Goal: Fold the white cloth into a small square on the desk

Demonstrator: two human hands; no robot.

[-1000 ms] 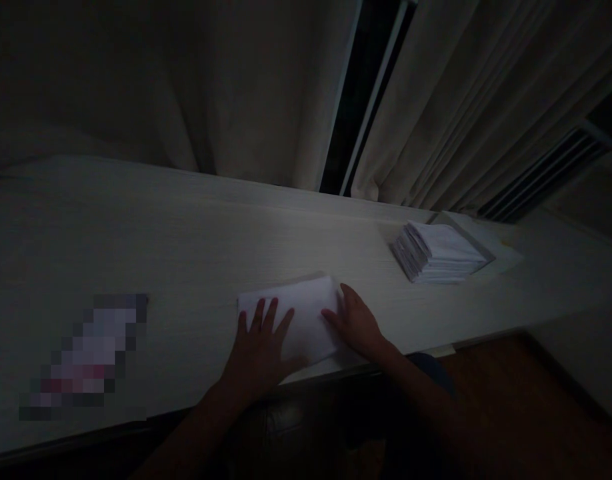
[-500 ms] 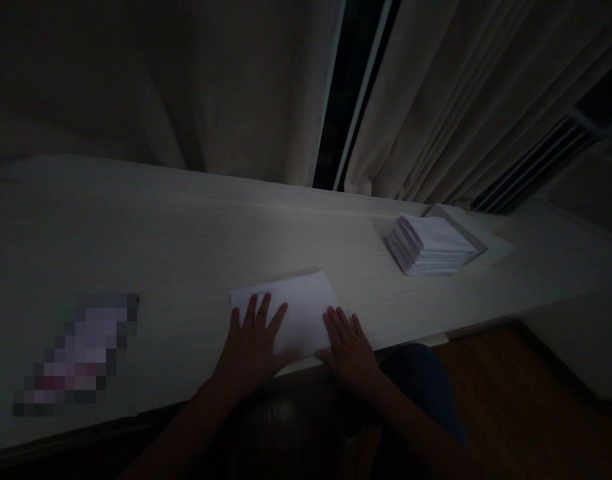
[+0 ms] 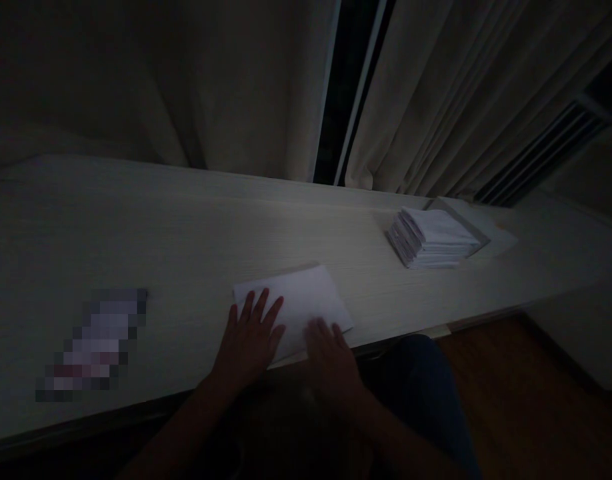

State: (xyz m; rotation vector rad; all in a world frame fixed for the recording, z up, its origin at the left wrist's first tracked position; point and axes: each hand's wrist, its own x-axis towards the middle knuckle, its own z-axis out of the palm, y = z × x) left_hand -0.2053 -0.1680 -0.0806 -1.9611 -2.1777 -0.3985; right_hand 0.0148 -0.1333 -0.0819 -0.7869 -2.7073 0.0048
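A folded white sheet (image 3: 306,293), paper or cloth, lies flat near the front edge of a pale ledge. My left hand (image 3: 251,340) rests on its left part, palm down with fingers spread. Over the sheet's front right part is my right hand (image 3: 331,350), fingers stretched out and slightly blurred by motion. Neither hand grips anything. To the right, a stack of similar folded white pieces (image 3: 433,240) sits farther back on the ledge.
The pale ledge (image 3: 186,233) runs along closed curtains (image 3: 426,100) with a dark window gap (image 3: 346,100). A flat white piece (image 3: 496,233) lies behind the stack. A pixelated object (image 3: 93,343) lies at left. My knee (image 3: 421,387) is below the front edge.
My right hand has moved left from the sheet's right edge onto its front part, uncovering the right corner. My left hand stays spread on the sheet. The view has shifted slightly.
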